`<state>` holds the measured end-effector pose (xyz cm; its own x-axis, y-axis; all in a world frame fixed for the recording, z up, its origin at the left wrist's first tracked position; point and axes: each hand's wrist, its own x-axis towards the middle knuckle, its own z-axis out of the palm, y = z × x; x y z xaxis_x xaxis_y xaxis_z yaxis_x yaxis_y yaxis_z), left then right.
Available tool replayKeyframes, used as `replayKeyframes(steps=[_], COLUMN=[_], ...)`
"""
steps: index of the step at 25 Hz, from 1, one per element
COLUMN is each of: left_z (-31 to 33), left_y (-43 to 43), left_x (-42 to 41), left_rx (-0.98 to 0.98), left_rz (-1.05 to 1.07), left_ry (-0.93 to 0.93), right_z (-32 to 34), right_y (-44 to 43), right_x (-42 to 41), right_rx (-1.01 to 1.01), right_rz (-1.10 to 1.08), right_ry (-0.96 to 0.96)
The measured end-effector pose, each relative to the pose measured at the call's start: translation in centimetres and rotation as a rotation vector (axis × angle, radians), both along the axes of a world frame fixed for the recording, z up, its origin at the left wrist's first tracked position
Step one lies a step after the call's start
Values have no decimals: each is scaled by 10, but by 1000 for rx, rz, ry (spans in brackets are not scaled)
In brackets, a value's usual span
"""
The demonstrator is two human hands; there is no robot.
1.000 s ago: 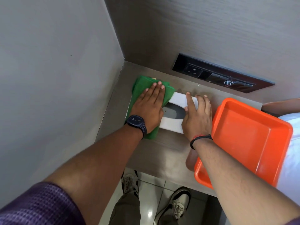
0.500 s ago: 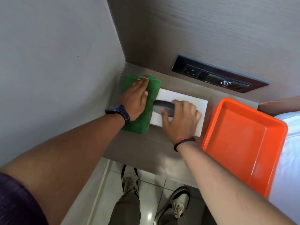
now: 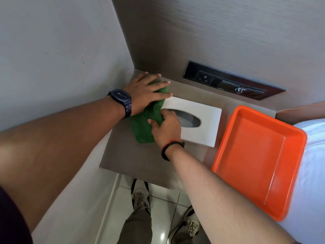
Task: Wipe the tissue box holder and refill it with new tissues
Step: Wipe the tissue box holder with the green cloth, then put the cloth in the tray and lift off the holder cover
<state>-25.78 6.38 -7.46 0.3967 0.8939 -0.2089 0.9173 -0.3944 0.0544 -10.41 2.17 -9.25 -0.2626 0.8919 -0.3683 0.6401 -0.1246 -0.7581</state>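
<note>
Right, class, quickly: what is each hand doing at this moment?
Left hand: open, flat on the green cloth.
Right hand: fingers curled at the cloth's edge; grip cannot be told.

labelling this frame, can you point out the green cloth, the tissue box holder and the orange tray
green cloth (image 3: 143, 131): head view, near bare end of the cloth.
tissue box holder (image 3: 208, 118): head view, white top right of the oval opening.
orange tray (image 3: 253, 147): head view, flat floor inside.

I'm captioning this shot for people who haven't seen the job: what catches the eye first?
The bright orange tray on the right, overhanging the shelf edge, stands out most. Next comes the green cloth at the left end of the white tissue box holder, with the left hand pressed on it and the right hand pinching its near edge.
</note>
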Motion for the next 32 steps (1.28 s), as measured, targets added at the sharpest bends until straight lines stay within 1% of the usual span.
replayKeyframes(steps=[3,5,8,11,14,16,18,20,22,23,25,26,27,28,29,30,31,32], left_z=[16,31,48,57,52,41,24,4,-14,-23,-40,-47,-53,-58,-61,-61,-59,-54], left_y=[6,15,38,60,79,86,88,85,72,63,44,37,31,27,24,22,21,19], left_x=[2,17,75,155,242,288,311,325,329,329,325,322,318,314,310,305,301,296], left_rx=[-54,-99,-130,-104,-135,-156,-148,-100,-64,-61,-85,-109,-133,-153,-168,-173,-176,-173], left_rz=[-46,-40,-76,-179,-311,-376,-410,-415,-381,-365,-350,-346,-341,-332,-316,-299,-271,-218], left_ry=[17,-19,-49,-72,-24,9,38,60,72,100,163,191,219,236,237,218,167,59], right_z=[11,20,29,33,25,11,-7,-26,-40,-44,-47,-48,-50,-50,-52,-55,-58,-56], right_y=[7,15,27,28,19,10,4,-1,-4,-7,-15,-19,-23,-24,-24,-24,-23,-23], right_x=[23,52,117,192,263,295,310,318,320,318,312,309,307,305,304,304,305,303], right_rx=[-133,-129,-97,-124,-160,-199,-236,-285,-299,-272,-120,-20,48,62,35,-4,-42,-43], right_rz=[-32,-13,-68,-219,-380,-465,-515,-561,-572,-585,-580,-505,-381,-233,-100,-12,28,25], right_ry=[177,222,271,336,354,363,355,321,205,97,-239,-415,-551,-636,-676,-689,-696,-706])
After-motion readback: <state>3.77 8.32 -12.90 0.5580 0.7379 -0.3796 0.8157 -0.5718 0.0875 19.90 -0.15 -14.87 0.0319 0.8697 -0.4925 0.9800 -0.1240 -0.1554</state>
